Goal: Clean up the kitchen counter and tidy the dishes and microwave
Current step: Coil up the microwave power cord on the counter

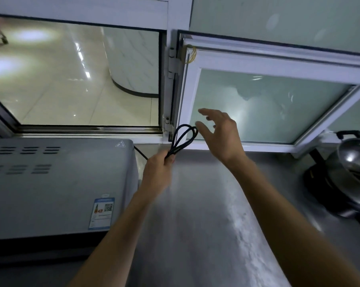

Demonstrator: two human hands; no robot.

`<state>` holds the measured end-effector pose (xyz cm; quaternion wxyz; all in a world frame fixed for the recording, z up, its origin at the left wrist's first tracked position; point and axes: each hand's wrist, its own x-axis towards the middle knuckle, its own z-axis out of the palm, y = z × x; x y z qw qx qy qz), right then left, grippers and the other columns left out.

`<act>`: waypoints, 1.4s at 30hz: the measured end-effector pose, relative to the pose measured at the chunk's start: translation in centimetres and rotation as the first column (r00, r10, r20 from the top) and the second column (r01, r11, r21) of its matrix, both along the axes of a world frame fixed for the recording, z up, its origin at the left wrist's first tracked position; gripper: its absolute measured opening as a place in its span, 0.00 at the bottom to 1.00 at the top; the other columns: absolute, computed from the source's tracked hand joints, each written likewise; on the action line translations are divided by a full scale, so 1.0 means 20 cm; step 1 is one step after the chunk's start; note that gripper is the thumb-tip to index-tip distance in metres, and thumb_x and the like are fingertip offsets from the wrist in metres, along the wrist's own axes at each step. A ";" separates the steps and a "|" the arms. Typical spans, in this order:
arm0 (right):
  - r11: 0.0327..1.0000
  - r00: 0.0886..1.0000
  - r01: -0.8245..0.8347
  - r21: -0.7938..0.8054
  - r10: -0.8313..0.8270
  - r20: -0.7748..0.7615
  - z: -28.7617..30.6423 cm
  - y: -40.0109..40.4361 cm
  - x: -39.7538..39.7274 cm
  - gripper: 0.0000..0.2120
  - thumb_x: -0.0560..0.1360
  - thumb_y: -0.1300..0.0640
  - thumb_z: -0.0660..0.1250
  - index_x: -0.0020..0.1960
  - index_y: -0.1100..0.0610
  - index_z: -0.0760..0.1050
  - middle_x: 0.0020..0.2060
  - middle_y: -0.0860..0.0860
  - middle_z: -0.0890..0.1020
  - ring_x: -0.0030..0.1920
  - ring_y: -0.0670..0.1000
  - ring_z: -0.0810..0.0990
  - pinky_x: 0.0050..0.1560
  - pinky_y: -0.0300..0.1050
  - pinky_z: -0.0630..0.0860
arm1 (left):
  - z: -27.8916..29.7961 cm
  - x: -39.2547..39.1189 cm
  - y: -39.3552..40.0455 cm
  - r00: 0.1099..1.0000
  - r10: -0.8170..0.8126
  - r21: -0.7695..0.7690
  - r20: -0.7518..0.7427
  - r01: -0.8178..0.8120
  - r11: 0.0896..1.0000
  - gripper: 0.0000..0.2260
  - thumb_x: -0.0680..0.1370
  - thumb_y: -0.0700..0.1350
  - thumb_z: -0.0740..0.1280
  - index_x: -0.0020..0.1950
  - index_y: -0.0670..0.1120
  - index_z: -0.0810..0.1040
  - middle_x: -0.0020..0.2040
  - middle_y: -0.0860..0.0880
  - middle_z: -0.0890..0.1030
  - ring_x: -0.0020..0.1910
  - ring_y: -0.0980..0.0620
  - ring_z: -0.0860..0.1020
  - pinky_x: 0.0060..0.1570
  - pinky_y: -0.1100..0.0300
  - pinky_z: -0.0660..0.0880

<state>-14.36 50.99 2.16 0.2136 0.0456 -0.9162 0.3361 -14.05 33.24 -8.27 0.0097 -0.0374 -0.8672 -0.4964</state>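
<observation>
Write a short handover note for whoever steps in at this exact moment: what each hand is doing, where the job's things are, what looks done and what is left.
Left hand: grips the black power cord, folded into loops that stand up from the fist.
Right hand: open, fingers spread, fingertips at the top of the loops.
Microwave: on the steel counter, left of the hands, below the open window; the cord trails off toward its back corner.
Wok: at the counter's far right, on a black burner.
Done: cord gathered into loops.
Left: stow the bundle by the microwave. No dishes are in view, so their state cannot be judged.
</observation>
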 end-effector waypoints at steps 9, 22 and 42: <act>0.994 0.985 0.090 -0.059 -0.097 -0.143 0.27 -0.07 -0.36 0.15 0.78 0.51 0.69 0.63 0.56 0.78 0.52 0.51 0.84 0.50 0.49 0.80 0.54 0.49 0.80 | 0.11 -0.08 -0.02 0.998 0.036 0.088 -0.049 -0.032 0.996 0.10 0.82 0.41 0.62 0.41 0.47 0.77 0.33 0.55 0.77 0.34 0.60 0.74 0.35 0.70 0.66; 0.977 0.962 0.199 0.071 -0.181 -0.204 0.43 -0.12 -0.77 0.11 0.79 0.56 0.64 0.38 0.54 0.76 0.37 0.53 0.77 0.35 0.49 0.73 0.33 0.39 0.65 | 0.26 -0.28 -0.05 0.996 0.061 0.156 -0.070 -0.049 0.987 0.11 0.82 0.43 0.61 0.42 0.44 0.79 0.36 0.52 0.81 0.34 0.57 0.75 0.35 0.67 0.67; 0.967 0.951 0.175 -0.184 -0.214 -0.221 0.42 -0.13 -0.69 0.06 0.78 0.53 0.69 0.45 0.53 0.80 0.45 0.48 0.80 0.42 0.41 0.77 0.41 0.28 0.72 | 0.24 -0.23 -0.10 0.997 0.037 0.190 -0.066 -0.024 0.981 0.09 0.83 0.44 0.62 0.46 0.44 0.79 0.38 0.52 0.82 0.36 0.59 0.76 0.37 0.68 0.69</act>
